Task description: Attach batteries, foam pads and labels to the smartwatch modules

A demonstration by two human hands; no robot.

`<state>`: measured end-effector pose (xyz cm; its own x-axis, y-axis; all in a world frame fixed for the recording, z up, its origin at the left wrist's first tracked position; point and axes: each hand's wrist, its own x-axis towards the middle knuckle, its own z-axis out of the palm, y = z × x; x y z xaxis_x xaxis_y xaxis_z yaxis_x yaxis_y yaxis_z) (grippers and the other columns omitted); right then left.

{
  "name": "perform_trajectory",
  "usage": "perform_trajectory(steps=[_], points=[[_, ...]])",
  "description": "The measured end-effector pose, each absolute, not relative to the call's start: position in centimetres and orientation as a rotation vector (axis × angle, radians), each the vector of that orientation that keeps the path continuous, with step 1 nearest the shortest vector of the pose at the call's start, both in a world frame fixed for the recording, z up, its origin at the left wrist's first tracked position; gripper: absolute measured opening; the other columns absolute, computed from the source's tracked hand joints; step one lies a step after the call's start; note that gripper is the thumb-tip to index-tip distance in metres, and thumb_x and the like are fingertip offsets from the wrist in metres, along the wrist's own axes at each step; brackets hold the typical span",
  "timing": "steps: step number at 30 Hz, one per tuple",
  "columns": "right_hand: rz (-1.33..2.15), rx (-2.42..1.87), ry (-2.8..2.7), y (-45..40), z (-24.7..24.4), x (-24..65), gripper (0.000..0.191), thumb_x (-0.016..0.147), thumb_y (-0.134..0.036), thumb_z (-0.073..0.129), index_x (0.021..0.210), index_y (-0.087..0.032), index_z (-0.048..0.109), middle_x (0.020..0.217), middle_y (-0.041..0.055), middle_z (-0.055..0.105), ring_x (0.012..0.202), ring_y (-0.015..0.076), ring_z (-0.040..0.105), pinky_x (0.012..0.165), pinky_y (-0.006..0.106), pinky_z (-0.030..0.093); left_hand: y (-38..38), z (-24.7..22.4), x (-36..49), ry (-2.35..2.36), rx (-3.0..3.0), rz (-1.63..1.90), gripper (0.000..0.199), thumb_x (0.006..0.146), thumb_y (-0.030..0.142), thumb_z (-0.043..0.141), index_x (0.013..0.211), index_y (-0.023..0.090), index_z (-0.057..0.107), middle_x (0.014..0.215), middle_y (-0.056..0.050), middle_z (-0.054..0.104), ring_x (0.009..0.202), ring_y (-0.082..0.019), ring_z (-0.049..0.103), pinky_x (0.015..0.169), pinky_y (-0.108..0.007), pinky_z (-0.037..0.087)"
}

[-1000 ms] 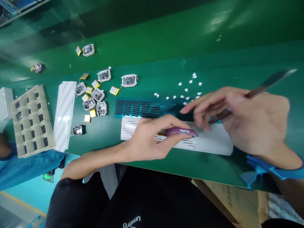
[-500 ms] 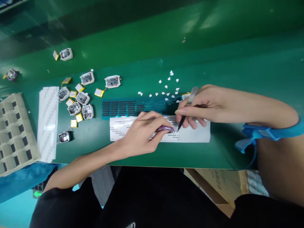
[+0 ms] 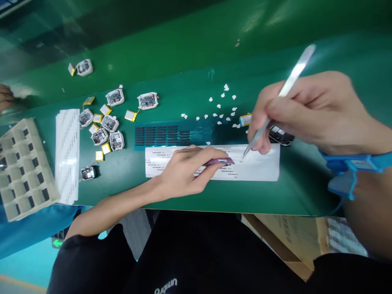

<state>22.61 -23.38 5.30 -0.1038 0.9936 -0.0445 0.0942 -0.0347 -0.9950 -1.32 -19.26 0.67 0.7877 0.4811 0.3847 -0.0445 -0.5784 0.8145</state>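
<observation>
My left hand (image 3: 190,169) is closed around a small purple casing (image 3: 225,161), most of it hidden by the fingers, just above a long white printed sheet (image 3: 260,167). My right hand (image 3: 294,110) grips silver tweezers (image 3: 295,73) slantwise like a pen, their tip over the sheet, a little right of the casing and apart from it. Beside and partly behind that hand lie a yellow-edged battery (image 3: 245,120) and a black device housing (image 3: 281,135). Small round white stickers (image 3: 218,106) are scattered beyond the sheet.
A blue sheet of black strips (image 3: 157,136) lies behind the white one. At left are several white housings with circuit boards (image 3: 148,100) and batteries (image 3: 131,116), a stack of white strips (image 3: 67,163) and a moulded tray (image 3: 29,165). Another person's hand (image 3: 5,98) shows far left.
My right hand has moved up and right, drawing the tweezer tip away from the purple casing. The black housing now shows beside it. Another person's hand has appeared at the far left.
</observation>
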Motion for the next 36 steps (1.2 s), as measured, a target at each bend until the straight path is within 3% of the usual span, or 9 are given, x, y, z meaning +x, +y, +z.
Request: perform_trajectory(steps=[5, 9, 14, 23, 36], points=[[1.03, -1.263, -1.14, -24.4, 5.4, 19.5, 0.04, 0.098, -0.057, 0.068, 0.078, -0.023, 0.064, 0.061, -0.0039, 0.067, 0.048, 0.0125, 0.065, 0.039, 0.024, 0.052, -19.4, 2.5, -1.5, 0.496, 1.595, 0.486, 0.013, 0.099, 0.018, 0.064, 0.112, 0.017, 0.068, 0.093, -0.002, 0.077, 0.061, -0.007, 0.069, 0.059, -0.019, 0.056], [0.944, -1.346, -1.216, -25.2, 5.6, 18.3, 0.041, 0.101, -0.057, 0.065, 0.077, -0.023, 0.065, 0.065, -0.0033, 0.067, 0.05, 0.0102, 0.065, 0.041, 0.024, 0.051, -19.2, 3.8, -1.6, 0.435, 1.389, 0.317, 0.021, 0.095, 0.016, 0.064, 0.115, 0.015, 0.063, 0.088, -0.004, 0.073, 0.068, -0.013, 0.075, 0.068, -0.026, 0.064], [0.888, -1.403, -1.287, -25.4, 6.0, 17.9, 0.041, 0.103, -0.053, 0.061, 0.077, -0.022, 0.065, 0.067, -0.004, 0.067, 0.053, 0.0068, 0.065, 0.046, 0.022, 0.051, -19.3, 4.1, -1.6, 0.429, 1.355, 0.302, 0.026, 0.093, 0.018, 0.065, 0.119, 0.013, 0.064, 0.087, -0.003, 0.072, 0.069, -0.013, 0.074, 0.075, -0.027, 0.066], [0.951, -1.443, -1.258, -25.2, 6.1, 17.7, 0.039, 0.104, -0.048, 0.063, 0.075, -0.023, 0.066, 0.065, -0.0031, 0.065, 0.052, 0.0095, 0.064, 0.044, 0.025, 0.051, -20.0, 4.5, -1.7, 0.485, 1.362, 0.29, 0.031, 0.091, 0.013, 0.063, 0.122, 0.013, 0.064, 0.103, -0.008, 0.076, 0.073, -0.014, 0.077, 0.079, -0.028, 0.069], [1.164, -1.43, -1.26, -24.9, 5.7, 18.5, 0.044, 0.102, -0.058, 0.063, 0.077, -0.021, 0.064, 0.061, -0.0004, 0.067, 0.051, 0.0115, 0.066, 0.047, 0.022, 0.056, -19.8, 4.4, -1.6, 0.505, 1.338, 0.249, 0.032, 0.09, 0.014, 0.064, 0.122, 0.008, 0.065, 0.097, -0.009, 0.078, 0.071, -0.014, 0.079, 0.067, -0.022, 0.067]])
